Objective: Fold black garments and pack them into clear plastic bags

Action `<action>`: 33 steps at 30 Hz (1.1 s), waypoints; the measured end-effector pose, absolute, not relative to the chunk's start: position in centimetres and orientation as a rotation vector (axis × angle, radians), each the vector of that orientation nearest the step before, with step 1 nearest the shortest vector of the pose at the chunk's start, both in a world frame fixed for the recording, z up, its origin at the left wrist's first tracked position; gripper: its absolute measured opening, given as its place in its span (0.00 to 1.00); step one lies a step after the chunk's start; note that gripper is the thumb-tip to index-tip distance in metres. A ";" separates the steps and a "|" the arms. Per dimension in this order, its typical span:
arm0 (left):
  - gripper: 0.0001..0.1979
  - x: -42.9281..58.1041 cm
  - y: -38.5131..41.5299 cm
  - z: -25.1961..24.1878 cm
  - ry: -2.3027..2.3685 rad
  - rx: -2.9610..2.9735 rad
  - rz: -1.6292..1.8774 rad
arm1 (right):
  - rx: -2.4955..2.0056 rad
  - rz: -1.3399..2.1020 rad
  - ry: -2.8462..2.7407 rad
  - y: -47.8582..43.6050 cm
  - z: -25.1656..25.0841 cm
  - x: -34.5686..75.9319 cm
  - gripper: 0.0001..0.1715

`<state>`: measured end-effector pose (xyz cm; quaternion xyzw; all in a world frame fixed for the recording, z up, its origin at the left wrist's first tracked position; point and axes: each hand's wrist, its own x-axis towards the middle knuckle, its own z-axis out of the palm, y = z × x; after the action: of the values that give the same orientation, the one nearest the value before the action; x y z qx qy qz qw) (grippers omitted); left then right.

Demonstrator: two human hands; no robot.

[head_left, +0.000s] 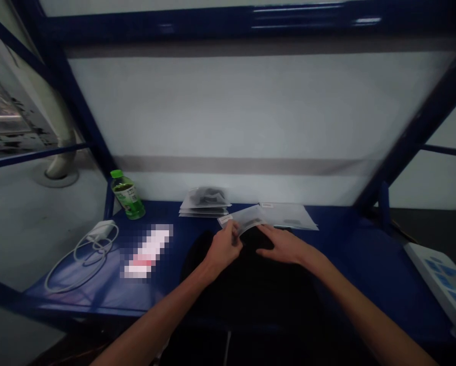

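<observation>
My left hand pinches the near corner of a clear plastic bag that holds something dark. My right hand lies over a black cloth-like heap just below that bag, fingers stretched toward it. The bag is lifted slightly above the blue table. Behind it lie flat clear bags, and a small stack of filled clear bags sits further left at the back.
A green-capped drink bottle stands at the back left. A white charger with coiled cable lies at the left edge beside a blurred white-and-red item. A white box sits at the right. Blue frame posts surround the table.
</observation>
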<state>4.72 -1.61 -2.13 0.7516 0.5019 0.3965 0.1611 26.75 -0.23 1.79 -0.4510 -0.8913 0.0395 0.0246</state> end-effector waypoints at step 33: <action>0.21 3.9 -1.8 -0.8 1.337 2.161 1.003 | -1.534 -0.423 -2.780 1.1 0.1 23.3 0.38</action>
<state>3.92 -1.83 -0.78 0.7745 0.4791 0.3595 0.2032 23.34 1.10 0.12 -0.4788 -0.8674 -0.1320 -0.0307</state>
